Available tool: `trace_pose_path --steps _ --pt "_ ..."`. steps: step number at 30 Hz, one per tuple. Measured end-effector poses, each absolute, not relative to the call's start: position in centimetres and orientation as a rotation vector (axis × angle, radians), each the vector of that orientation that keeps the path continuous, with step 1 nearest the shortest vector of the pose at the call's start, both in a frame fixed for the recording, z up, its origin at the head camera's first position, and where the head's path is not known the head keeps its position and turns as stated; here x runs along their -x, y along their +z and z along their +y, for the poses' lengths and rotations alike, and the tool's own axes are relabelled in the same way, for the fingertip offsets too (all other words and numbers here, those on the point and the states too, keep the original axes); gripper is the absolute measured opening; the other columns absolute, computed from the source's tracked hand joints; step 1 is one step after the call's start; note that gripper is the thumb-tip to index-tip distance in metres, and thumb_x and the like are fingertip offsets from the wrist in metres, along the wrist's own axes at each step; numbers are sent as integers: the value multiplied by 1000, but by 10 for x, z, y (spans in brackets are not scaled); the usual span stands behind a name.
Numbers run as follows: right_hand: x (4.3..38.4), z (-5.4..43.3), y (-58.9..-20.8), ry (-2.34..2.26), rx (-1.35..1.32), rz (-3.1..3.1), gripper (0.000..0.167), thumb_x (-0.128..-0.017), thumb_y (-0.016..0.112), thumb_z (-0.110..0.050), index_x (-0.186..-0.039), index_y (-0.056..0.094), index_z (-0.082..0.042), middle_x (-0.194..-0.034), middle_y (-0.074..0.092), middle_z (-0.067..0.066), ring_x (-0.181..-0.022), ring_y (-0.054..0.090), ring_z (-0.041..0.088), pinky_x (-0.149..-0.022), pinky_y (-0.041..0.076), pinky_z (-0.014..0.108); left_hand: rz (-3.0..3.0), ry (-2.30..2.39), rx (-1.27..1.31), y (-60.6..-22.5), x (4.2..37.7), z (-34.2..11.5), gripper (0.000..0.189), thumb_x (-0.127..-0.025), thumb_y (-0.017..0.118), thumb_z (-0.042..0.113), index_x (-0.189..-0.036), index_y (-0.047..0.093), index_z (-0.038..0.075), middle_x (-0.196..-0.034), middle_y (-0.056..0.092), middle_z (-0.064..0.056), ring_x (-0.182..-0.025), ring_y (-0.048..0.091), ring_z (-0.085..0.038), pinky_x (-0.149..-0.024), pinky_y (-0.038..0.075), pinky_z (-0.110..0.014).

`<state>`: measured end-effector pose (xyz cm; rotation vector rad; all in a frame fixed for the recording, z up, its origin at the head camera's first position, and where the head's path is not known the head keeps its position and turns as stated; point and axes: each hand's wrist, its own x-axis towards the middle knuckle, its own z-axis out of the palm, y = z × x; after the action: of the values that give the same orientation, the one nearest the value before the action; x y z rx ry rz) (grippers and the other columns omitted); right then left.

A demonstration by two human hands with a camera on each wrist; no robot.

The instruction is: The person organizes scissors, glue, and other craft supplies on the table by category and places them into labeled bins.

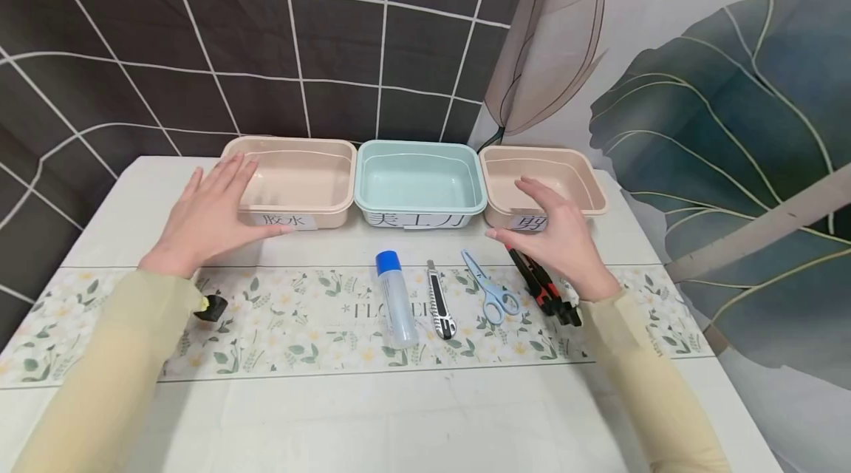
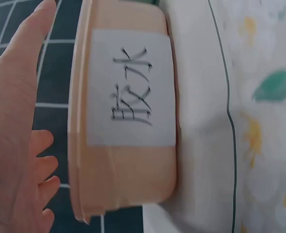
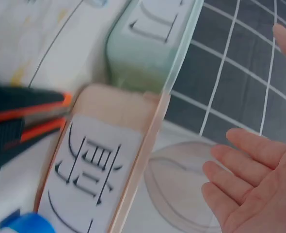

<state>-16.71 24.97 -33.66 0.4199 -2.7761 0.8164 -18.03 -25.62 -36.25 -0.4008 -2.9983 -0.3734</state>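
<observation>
My left hand (image 1: 209, 214) hovers at the left pink bin (image 1: 339, 218), fingers spread and holding nothing. That bin's paper label (image 2: 131, 87) faces the left wrist camera. Over the front of the right pink bin (image 1: 495, 216) is my right hand (image 1: 561, 240), thumb and fingers apart with nothing between them. Between these bins stands a light blue bin (image 1: 420, 208). On the table lie a blue-capped clear bottle (image 1: 399, 307), a utility knife (image 1: 439, 303), blue scissors (image 1: 488, 288) and black-and-red tools (image 1: 541, 284), partly hidden by the right hand.
A black object (image 1: 211, 308) shows beside my left sleeve, mostly hidden. The right wrist view catches a blue cap (image 3: 29, 224) at its lower edge. A floral runner (image 1: 286, 325) crosses the white table (image 1: 399, 421). Behind the bins hangs a dark grid-patterned cloth (image 1: 339, 37).
</observation>
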Motion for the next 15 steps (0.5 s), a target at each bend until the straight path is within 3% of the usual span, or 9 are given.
trace_pose_path --steps 7,15 --pt "157 235 -336 894 -455 -2749 95 -73 89 -55 -147 55 -6 -148 54 9 -139 46 27 -113 38 49 -3041 -382 353 -367 191 -273 122 -84 60 78 -162 7 -1 -167 5 -22 -154 1 -38 -121 -10 -52" --pt "143 215 -335 934 -533 -2793 98 -74 86 -60 -147 53 -5 -151 51 7 -140 45 24 -113 39 48 -3084 -411 307 -369 200 -285 117 -90 52 76 -160 3 -6 -166 1 -27 -153 -2 -40 -122 -5 -55"
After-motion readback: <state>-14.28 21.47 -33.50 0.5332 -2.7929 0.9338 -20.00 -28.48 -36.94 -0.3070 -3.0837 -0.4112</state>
